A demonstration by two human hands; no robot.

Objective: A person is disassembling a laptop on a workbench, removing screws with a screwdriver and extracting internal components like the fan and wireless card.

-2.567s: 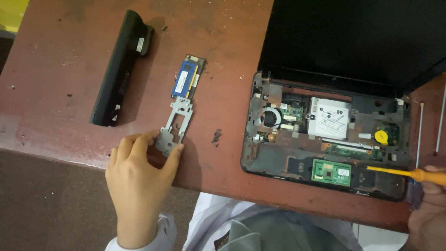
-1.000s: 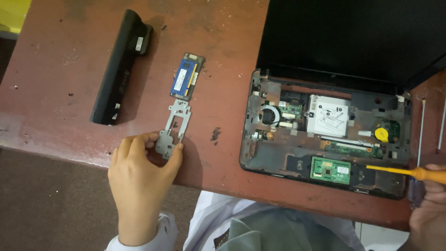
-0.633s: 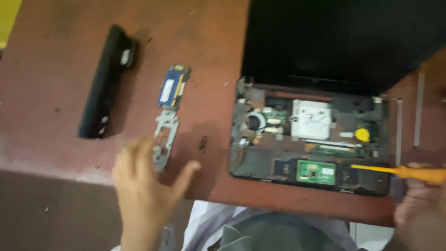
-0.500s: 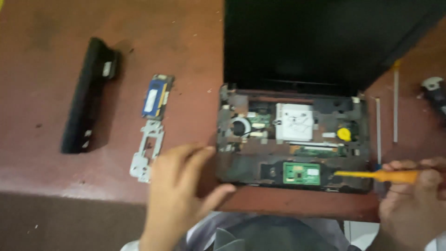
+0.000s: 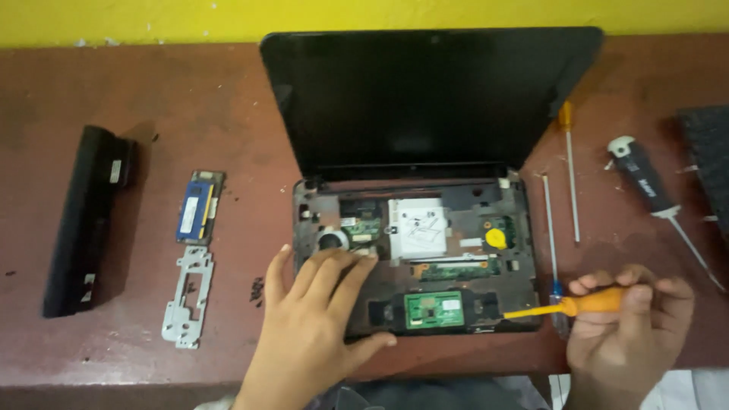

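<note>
On the brown counter (image 5: pixel 152 91), the opened laptop (image 5: pixel 414 258) lies with keyboard cover off, battery (image 5: pixel 80 220), memory stick (image 5: pixel 199 206) and metal bracket (image 5: pixel 187 296) set aside left, boards still mounted; left hand (image 5: pixel 311 334) rests spread on its base, right hand (image 5: pixel 626 326) grips an orange screwdriver (image 5: pixel 566 306).

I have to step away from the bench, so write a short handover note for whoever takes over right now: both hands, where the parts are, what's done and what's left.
Left hand: flat on the opened laptop base, fingers by the fan area, gripping nothing.
Right hand: closed on the orange-handled screwdriver, tip pointing at the base's front right edge.
Done: keyboard cover off, boards exposed. Already out and lying left of the laptop: black battery, blue memory module, metal bracket.
Spare screwdrivers lie to the right.
Left: the boards inside are still mounted.
</note>
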